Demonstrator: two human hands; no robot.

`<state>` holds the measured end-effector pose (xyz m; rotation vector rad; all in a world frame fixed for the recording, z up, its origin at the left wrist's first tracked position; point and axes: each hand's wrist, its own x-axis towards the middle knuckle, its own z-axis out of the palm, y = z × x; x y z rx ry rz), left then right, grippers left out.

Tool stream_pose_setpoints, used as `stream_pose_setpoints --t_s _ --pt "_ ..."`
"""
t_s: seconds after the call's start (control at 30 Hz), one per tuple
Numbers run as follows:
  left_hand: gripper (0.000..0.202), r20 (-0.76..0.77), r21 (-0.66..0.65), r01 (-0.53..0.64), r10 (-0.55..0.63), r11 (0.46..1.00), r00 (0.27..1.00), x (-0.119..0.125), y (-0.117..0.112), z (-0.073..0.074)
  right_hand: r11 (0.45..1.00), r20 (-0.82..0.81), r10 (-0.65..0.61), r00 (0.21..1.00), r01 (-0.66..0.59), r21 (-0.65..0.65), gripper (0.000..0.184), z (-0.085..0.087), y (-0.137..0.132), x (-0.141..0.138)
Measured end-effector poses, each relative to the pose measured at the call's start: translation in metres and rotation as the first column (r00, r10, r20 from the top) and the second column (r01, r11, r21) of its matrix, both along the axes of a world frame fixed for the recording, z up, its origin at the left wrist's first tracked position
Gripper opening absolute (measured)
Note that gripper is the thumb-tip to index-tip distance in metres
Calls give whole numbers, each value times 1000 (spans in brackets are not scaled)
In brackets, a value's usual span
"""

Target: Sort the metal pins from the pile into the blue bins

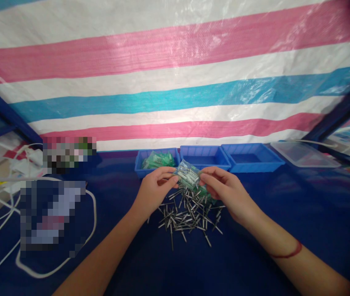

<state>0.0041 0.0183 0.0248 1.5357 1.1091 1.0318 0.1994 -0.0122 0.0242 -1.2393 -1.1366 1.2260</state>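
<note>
Between my two hands is a small clear plastic bag [187, 174] with several silvery pop rivets inside. My left hand [158, 187] pinches its left edge between thumb and fingers. On the other side, my right hand [226, 190] grips the right edge the same way. Below the bag, a loose pile of pop rivets [184, 218] lies spread on the dark blue table. Greenish plastic bags [204, 192] show partly behind the pile, half hidden by my right hand.
A blue bin [138, 163] at the back holds greenish bags. Beside it stand a middle blue bin [205, 158] and a right blue bin [252, 158]. A clear lid [306, 154] lies at far right. White cables [95, 213] loop at left around blurred items. Striped sheeting [175, 98] hangs behind.
</note>
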Motion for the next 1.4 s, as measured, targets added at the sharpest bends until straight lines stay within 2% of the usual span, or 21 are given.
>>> stream_pose_setpoints --t_s 0.1,0.2,0.27,0.37,0.5,0.63,0.87,0.97,1.07,1.17,1.23,1.27,1.33,1.4 --pt "22 -29 46 18 -17 999 999 0 1 -2 1000 -31 5 1000 -4 13 19 2 0 0" --pt "13 -113 163 14 5 987 994 -1 1 -3 999 -42 -1 999 3 44 14 2 -1 -1" --pt "12 -163 228 10 29 974 986 -2 0 -4 999 -50 0 999 2 52 16 3 -1 -1" --pt "13 -160 257 25 17 966 987 -3 0 -5 999 -85 8 996 -5 41 18 4 -2 -1" --pt "15 -99 197 27 -7 980 995 -2 -1 -4 1000 -116 4 993 -1 23 23 5 -2 0" --pt "20 -45 97 24 -20 995 999 -1 -1 1 999 -72 23 997 -21 31 27 5 -1 1" --pt "20 13 78 -2 1 997 1000 2 0 -7 992 -21 40 999 -37 124 31 1 1 1" --pt "24 74 48 -17 14 999 997 2 1 -5 990 1 41 999 -41 134 34 1 0 0" --pt "29 149 73 -157 144 985 978 -9 8 5 990 16 35 999 -37 135 38 3 -1 0" --pt "35 238 146 -400 361 905 902 -33 25 14 990 20 2 1000 -5 141 39 4 0 1" --pt "36 243 190 -495 448 848 861 -51 38 14 991 26 -18 999 14 136 38 3 0 2" --pt "34 208 219 -513 474 830 856 -59 43 12 991 31 -21 999 17 135 37 2 0 2" --pt "31 40 337 -508 527 793 849 -72 51 7 990 46 -20 999 13 143 34 1 0 3" --pt "30 -182 488 -429 569 760 802 -77 54 2 989 61 -18 998 8 150 32 0 0 2"
